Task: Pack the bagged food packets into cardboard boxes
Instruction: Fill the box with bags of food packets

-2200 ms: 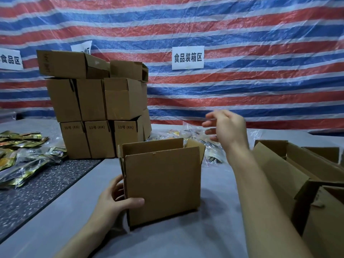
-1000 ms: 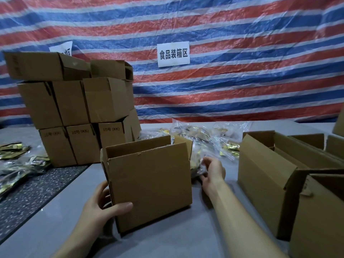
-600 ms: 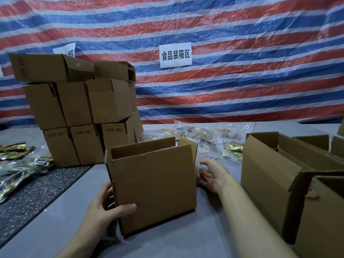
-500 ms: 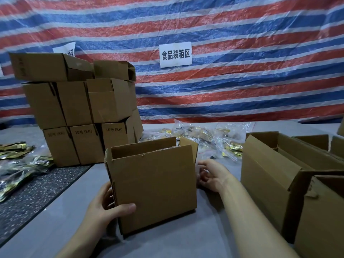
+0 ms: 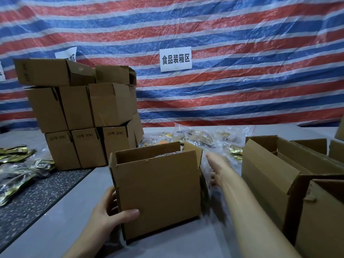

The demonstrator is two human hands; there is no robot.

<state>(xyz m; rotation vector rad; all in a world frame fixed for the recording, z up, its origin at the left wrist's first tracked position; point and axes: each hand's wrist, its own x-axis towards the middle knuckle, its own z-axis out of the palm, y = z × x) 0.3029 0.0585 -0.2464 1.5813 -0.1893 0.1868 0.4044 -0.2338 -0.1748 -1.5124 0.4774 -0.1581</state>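
Cardboard, brown and unprinted, forms the box [image 5: 158, 192], which is stood upright with its flaps raised so that it can be filled from above. It is gripped at its lower left corner by the left hand [image 5: 109, 215]. The thumb is laid across the front face and the fingers are wrapped round the side wall. This hold is judged to be meant to stop the light box sliding or tipping while it is loaded.

Just right of the box the right hand [image 5: 217, 172] is seen, blurred by motion. Clear film [image 5: 205, 172] shows between it and the box wall, but whether a bag is grasped cannot be told. A glint of plastic is also seen at the box's far rim, and it cannot be told whether this lies inside the box or behind it.

The packets [image 5: 201, 138], sealed in clear bags, are heaped just behind the box and to its right. They are probably kept there so that they can be reached by the free hand without the box being let go.

Behind the box to the left, a stack [image 5: 83, 108] of similar boxes is piled in 3 tiers, judged to be stock or finished work set out of the way. Right of the box, larger cartons [image 5: 270, 174] are left open. Well to the left of the box, gold packs [image 5: 18, 164] are spread on a dark mat [image 5: 37, 198]. Everything is borne by a grey table [image 5: 186, 243]. Far behind the box a striped tarp [image 5: 242, 53] is hung, with a sign [image 5: 176, 59] fixed to it.
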